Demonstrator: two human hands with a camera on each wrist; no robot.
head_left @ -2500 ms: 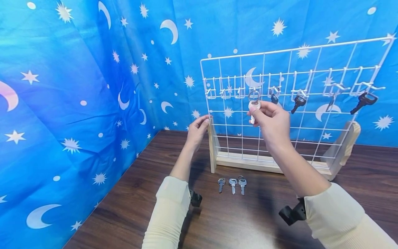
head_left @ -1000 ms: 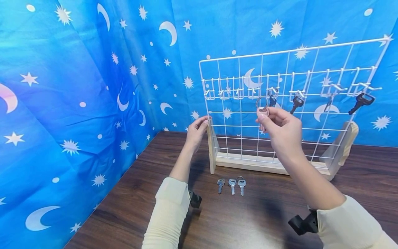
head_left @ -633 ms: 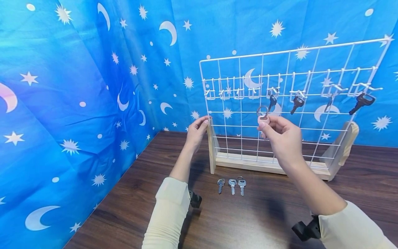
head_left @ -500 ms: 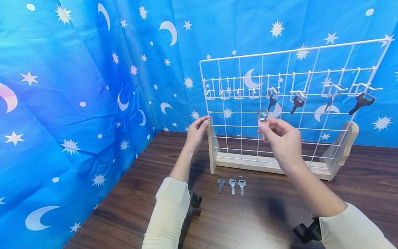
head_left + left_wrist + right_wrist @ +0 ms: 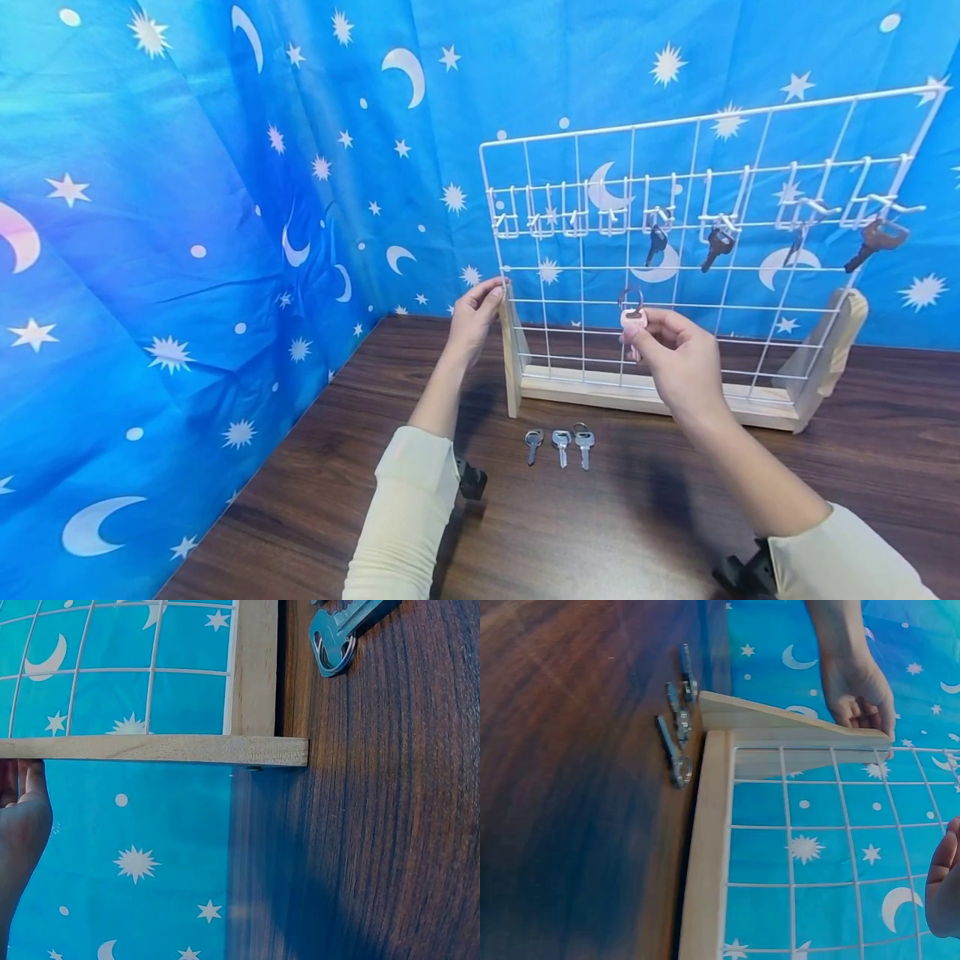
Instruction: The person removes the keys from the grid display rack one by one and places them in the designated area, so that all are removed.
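In the head view my right hand [image 5: 686, 362] pinches a key [image 5: 634, 320] between thumb and fingers, with its metal ring [image 5: 622, 298] standing upward. The key is in front of the white wire grid [image 5: 630, 129], below the row of hooks. At the grid's left edge, my left hand [image 5: 474, 321] holds the top of the wooden side post [image 5: 512, 358] with thumb and fingers. The right wrist view also shows that left hand [image 5: 864, 694] at the post's end. Only part of my right hand [image 5: 945, 892] shows there, and its key is out of sight.
Several dark-looking keys hang from the hooks on the right, one [image 5: 717, 248] near the grid's middle. Hooks further left [image 5: 576, 225] carry none. Three silver keys, one [image 5: 562, 447] in their middle, lie on the dark wooden table [image 5: 637, 533] before the wooden base [image 5: 592, 390].
My right hand, with the key, has moved from the hook row slightly rightward, then down below the hooks. The hanging key behind it now shows fully. My left hand stays at the post.
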